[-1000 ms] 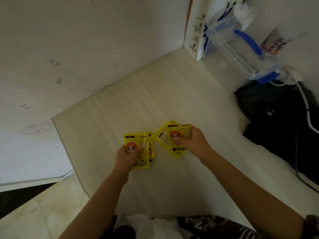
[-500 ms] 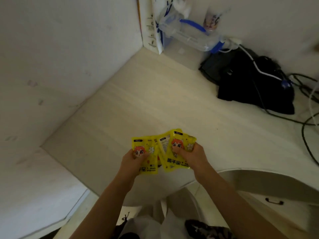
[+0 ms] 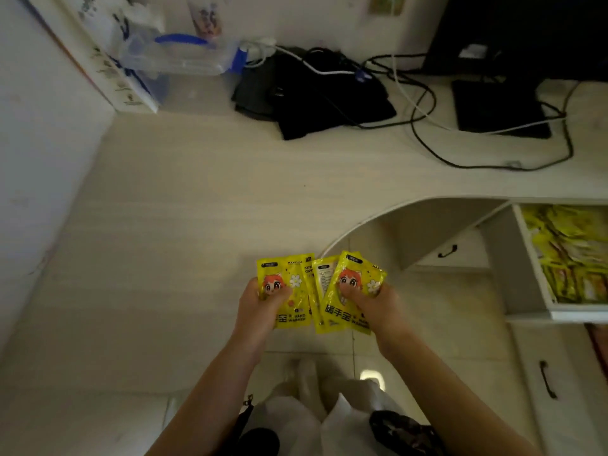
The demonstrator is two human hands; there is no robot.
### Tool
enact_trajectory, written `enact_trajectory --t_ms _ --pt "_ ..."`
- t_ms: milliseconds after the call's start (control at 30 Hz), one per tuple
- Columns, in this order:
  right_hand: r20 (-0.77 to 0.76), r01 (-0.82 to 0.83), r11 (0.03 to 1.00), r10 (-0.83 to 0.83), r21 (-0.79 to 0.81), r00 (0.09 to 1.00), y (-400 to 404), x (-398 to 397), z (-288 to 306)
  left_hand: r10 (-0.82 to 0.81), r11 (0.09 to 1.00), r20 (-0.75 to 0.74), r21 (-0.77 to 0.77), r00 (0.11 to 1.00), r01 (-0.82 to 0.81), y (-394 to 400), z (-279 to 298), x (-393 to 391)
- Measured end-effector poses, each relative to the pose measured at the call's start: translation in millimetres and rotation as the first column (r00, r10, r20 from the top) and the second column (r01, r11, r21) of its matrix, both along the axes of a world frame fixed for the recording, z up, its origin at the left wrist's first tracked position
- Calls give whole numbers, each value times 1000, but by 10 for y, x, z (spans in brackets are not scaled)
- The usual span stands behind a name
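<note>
My left hand (image 3: pixel 258 307) grips a yellow hand-warmer packet (image 3: pixel 289 284) with a cartoon face, thumb on its front. My right hand (image 3: pixel 371 306) holds a small fan of the same yellow packets (image 3: pixel 342 301), thumb pressed on the top one. Both bundles are held side by side and touching, off the front edge of the pale wooden desk (image 3: pixel 204 192) and partly above the floor.
An open drawer (image 3: pixel 533 268) at the right holds several more yellow packets (image 3: pixel 572 255). At the back of the desk lie a clear plastic box with blue handle (image 3: pixel 177 57), a black bag (image 3: pixel 316 97), tangled cables (image 3: pixel 424 116) and a black monitor base (image 3: pixel 496 106). White wall at left.
My hands have drawn the packets back off the desk toward me and brought them together. The view has swung right, revealing the open drawer and monitor.
</note>
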State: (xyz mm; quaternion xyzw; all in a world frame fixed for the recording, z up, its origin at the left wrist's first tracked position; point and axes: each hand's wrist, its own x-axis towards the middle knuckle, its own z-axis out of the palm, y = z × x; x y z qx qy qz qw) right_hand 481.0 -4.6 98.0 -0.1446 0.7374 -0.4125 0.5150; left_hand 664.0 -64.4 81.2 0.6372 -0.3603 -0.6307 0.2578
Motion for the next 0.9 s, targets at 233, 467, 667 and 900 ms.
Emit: enact_trajectory --t_ms 233,467,667,900 --pt "-43 259 965 -260 -36 965 937 -734 59 -309 947 84 -69 947 315 522 57 -942" --pt "-36 465 885 -466 -26 884 2200 -1584 61 -455 885 77 -71 887 460 1563 87 -2058" --pt "-31 567 823 -567 -22 823 3011 -2241 30 -554 822 103 -89 826 563 2246 47 -2927" --pt "-8 670 743 -670 11 743 3381 -2879 -30 -635 759 121 -84 763 646 2470 -20 -3744"
